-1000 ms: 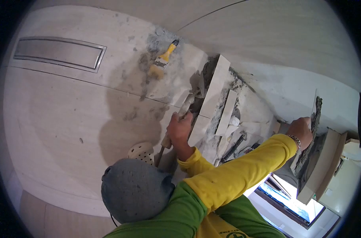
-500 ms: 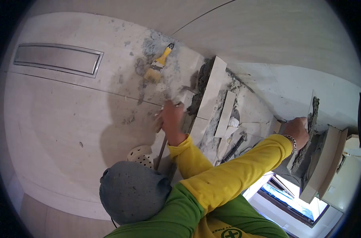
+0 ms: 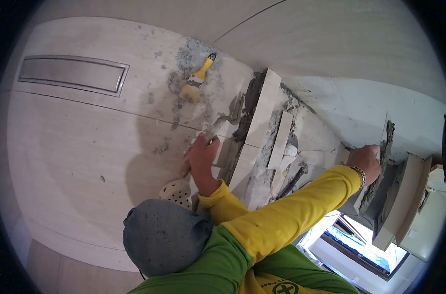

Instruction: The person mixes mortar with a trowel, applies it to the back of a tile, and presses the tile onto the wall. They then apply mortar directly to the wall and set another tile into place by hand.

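My arms cross, the left sleeve passing over the right. My right hand (image 3: 202,154), at the left of the view, is closed around a small trowel (image 3: 225,119). Its blade lies by the grey mortar joint along the tile strip (image 3: 264,105). At the right, my left hand (image 3: 365,160), with a chain bracelet on its wrist, grips the edge of a thin board seen nearly edge-on. Thick grey mortar (image 3: 378,169) covers the board's far side. Its fingertips are partly hidden.
A yellow-handled brush (image 3: 198,81) lies on the mortar-stained tiles. A narrow loose tile piece (image 3: 281,139) and a hammer (image 3: 292,181) lie beside the strip. A white perforated shoe (image 3: 176,192) is near my grey knee (image 3: 164,237). A metal-framed drain cover (image 3: 71,73) sits at the left.
My right hand has shifted slightly down and left, and the trowel is now seen more clearly. My left hand with the mortar-covered board has hardly moved.
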Action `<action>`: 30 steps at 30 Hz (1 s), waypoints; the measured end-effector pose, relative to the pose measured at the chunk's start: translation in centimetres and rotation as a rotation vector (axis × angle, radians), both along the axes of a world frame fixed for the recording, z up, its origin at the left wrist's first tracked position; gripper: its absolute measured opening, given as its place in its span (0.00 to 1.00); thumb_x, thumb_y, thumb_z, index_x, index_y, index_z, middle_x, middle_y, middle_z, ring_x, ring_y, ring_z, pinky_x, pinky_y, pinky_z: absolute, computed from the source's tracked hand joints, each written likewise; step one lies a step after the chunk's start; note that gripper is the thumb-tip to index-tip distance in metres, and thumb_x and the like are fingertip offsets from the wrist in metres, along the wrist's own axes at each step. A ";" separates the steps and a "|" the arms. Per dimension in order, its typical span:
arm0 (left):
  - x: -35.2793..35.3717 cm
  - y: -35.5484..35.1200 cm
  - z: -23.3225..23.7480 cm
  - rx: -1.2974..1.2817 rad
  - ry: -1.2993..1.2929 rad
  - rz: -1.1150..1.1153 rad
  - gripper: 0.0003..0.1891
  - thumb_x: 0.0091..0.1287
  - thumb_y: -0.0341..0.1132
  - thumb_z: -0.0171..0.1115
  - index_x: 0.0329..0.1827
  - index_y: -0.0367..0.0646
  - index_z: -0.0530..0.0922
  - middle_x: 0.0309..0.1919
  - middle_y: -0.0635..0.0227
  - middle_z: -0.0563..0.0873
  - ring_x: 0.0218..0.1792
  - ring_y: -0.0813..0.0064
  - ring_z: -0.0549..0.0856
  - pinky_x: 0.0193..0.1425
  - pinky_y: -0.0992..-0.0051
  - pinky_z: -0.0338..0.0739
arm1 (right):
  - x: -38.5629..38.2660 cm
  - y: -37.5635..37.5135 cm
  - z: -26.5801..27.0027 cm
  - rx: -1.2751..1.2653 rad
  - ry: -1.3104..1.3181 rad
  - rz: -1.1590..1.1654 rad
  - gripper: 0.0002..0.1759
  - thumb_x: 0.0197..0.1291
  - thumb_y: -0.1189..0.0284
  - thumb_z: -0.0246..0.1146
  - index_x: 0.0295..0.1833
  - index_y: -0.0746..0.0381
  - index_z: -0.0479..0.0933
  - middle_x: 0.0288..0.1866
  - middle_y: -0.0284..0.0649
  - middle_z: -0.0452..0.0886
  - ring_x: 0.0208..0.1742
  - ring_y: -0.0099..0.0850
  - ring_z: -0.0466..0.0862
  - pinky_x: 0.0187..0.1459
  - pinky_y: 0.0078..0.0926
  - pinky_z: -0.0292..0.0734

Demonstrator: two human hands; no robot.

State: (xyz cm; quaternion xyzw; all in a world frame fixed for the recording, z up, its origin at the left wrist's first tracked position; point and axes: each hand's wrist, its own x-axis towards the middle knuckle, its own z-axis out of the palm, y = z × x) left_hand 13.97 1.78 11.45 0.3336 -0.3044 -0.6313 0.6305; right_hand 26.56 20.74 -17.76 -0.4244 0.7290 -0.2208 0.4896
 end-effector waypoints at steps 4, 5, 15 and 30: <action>-1.3 -0.2 0.0 0.002 0.028 0.070 0.08 0.60 0.31 0.58 0.37 0.34 0.78 0.33 0.42 0.84 0.40 0.42 0.83 0.48 0.54 0.78 | -0.9 0.4 -0.6 -0.030 -0.006 0.013 0.26 0.66 0.64 0.59 0.61 0.70 0.66 0.55 0.54 0.72 0.52 0.42 0.70 0.54 0.39 0.62; -1.4 -0.2 -0.1 -0.002 0.038 0.084 0.08 0.60 0.31 0.59 0.37 0.34 0.78 0.33 0.43 0.84 0.40 0.42 0.83 0.47 0.54 0.78 | -1.1 0.4 -0.6 -0.042 0.002 0.015 0.25 0.66 0.64 0.59 0.61 0.70 0.66 0.54 0.53 0.72 0.50 0.41 0.71 0.52 0.38 0.63; 0.4 0.3 -0.2 -0.021 0.001 0.010 0.08 0.62 0.31 0.57 0.38 0.33 0.77 0.34 0.40 0.83 0.40 0.42 0.83 0.48 0.54 0.77 | 0.4 -3.7 -1.7 -0.294 0.011 0.025 0.20 0.64 0.70 0.55 0.57 0.70 0.62 0.38 0.46 0.74 0.23 0.34 0.76 0.25 0.31 0.72; 1.1 0.0 -0.5 -0.069 0.012 0.068 0.08 0.61 0.30 0.57 0.36 0.32 0.77 0.32 0.41 0.83 0.39 0.43 0.83 0.46 0.56 0.77 | 2.1 -12.2 -2.6 -0.211 -0.279 -0.197 0.21 0.64 0.68 0.56 0.56 0.71 0.63 0.41 0.50 0.76 0.32 0.40 0.78 0.35 0.36 0.75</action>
